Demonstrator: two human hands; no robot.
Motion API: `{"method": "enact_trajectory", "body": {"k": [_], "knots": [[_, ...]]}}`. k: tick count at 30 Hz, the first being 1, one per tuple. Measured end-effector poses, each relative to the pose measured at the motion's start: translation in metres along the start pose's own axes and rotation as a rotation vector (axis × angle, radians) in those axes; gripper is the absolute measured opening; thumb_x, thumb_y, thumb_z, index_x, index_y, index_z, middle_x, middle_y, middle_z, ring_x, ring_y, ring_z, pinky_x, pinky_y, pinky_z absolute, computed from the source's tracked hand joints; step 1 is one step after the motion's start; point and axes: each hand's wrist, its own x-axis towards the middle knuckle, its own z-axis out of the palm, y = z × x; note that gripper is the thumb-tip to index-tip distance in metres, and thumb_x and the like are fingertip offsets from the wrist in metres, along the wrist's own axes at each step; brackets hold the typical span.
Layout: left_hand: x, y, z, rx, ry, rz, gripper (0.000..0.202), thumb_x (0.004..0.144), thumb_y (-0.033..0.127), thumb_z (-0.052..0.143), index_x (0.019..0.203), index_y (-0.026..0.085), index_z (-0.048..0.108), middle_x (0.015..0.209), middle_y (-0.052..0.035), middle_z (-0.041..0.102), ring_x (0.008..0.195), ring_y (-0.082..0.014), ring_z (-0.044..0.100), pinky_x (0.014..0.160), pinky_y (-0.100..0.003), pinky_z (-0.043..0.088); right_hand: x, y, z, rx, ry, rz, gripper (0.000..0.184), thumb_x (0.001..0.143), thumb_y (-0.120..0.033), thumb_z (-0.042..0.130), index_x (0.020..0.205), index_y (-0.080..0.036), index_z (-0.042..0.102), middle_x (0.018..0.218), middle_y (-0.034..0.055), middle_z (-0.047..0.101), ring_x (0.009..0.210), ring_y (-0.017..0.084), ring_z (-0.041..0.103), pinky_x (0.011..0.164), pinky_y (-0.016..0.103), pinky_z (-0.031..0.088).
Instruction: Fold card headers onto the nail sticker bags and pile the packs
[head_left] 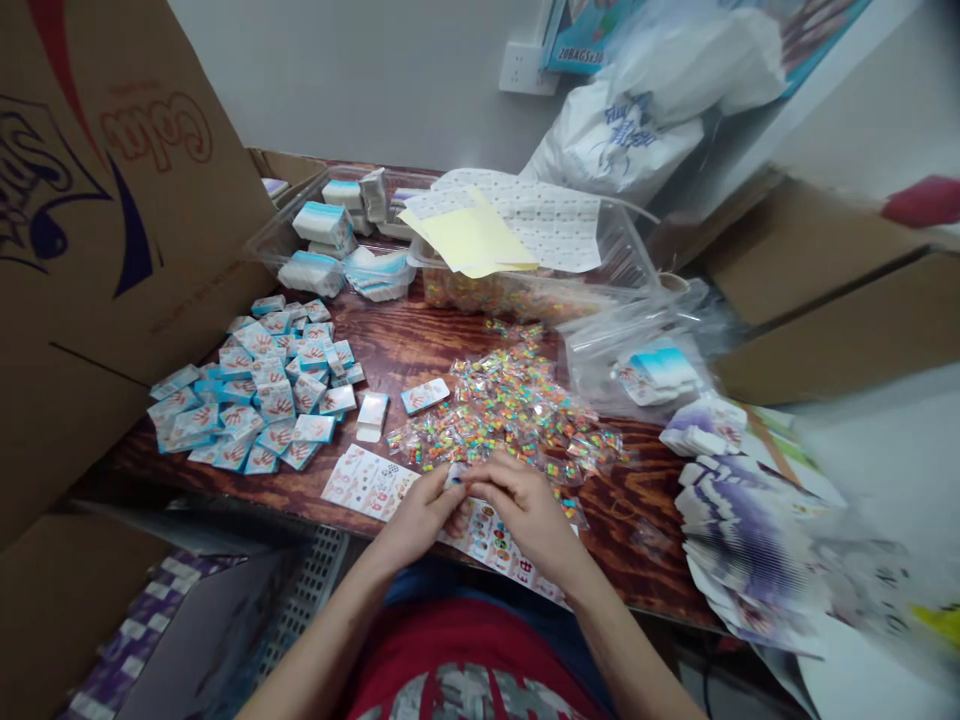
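Observation:
Over the table's front edge, my left hand (421, 515) and my right hand (525, 505) meet with fingers pinched together. Between the fingertips is a small whitish thing (455, 474), mostly hidden, whose kind I cannot make out. Printed sticker sheets (367, 483) lie beneath and beside my hands. Just beyond spreads a pile of small clear packets (510, 410) with colourful pieces inside. One little white-and-blue box (425, 396) lies flat near the pile. Left of it, another small box (372, 416) shows an opened end flap. Many similar boxes with a hand print form a heap (262, 385) on the left.
Clear plastic tubs (259, 240) at the back hold stacked cards and packets; yellow paper (480, 235) lies on top. A large carton (112, 250) walls off the left. On the right are a plastic bag (600, 365), purple-white flat cards (750, 540) and another carton (832, 280).

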Motion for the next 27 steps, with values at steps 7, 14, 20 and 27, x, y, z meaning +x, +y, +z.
{"method": "enact_trajectory", "body": {"k": [7, 14, 20, 27], "knots": [[0.000, -0.013, 0.003, 0.288, -0.028, 0.102, 0.012, 0.081, 0.021, 0.050, 0.086, 0.015, 0.060, 0.079, 0.0003, 0.058, 0.077, -0.0166, 0.052, 0.071, -0.027, 0.042, 0.006, 0.004, -0.003, -0.222, -0.034, 0.052, 0.020, 0.083, -0.011, 0.060, 0.100, -0.021, 0.060, 0.087, 0.0027, 0.060, 0.080, 0.019, 0.055, 0.071, 0.028, 0.038], [0.012, 0.019, -0.023, 0.347, -0.164, 0.149, 0.040, 0.085, 0.029, 0.057, 0.124, 0.019, 0.056, 0.109, -0.0062, 0.066, 0.097, -0.0212, 0.060, 0.081, -0.031, 0.049, -0.005, 0.023, -0.010, 0.019, 0.048, 0.097, 0.017, 0.082, -0.020, 0.063, 0.066, -0.019, 0.057, 0.071, -0.0007, 0.054, 0.069, 0.016, 0.052, 0.063, 0.026, 0.036], [0.067, 0.050, -0.071, 1.134, 0.397, 0.298, 0.022, 0.085, 0.015, 0.057, 0.106, 0.019, 0.062, 0.121, -0.0115, 0.060, 0.118, -0.0272, 0.050, 0.102, -0.042, 0.037, -0.011, 0.022, -0.018, 0.185, 0.187, 0.177, 0.018, 0.077, -0.031, 0.069, 0.065, -0.019, 0.063, 0.070, 0.0003, 0.057, 0.070, 0.017, 0.053, 0.065, 0.027, 0.039], [0.096, 0.042, -0.083, 1.151, 0.433, 0.290, 0.022, 0.082, 0.011, 0.056, 0.103, 0.015, 0.059, 0.105, -0.0137, 0.062, 0.107, -0.0287, 0.054, 0.094, -0.042, 0.040, -0.012, 0.024, 0.000, 0.240, 0.173, 0.164, 0.018, 0.077, -0.033, 0.070, 0.066, -0.018, 0.065, 0.067, -0.0005, 0.054, 0.065, 0.015, 0.051, 0.059, 0.025, 0.037]]}}
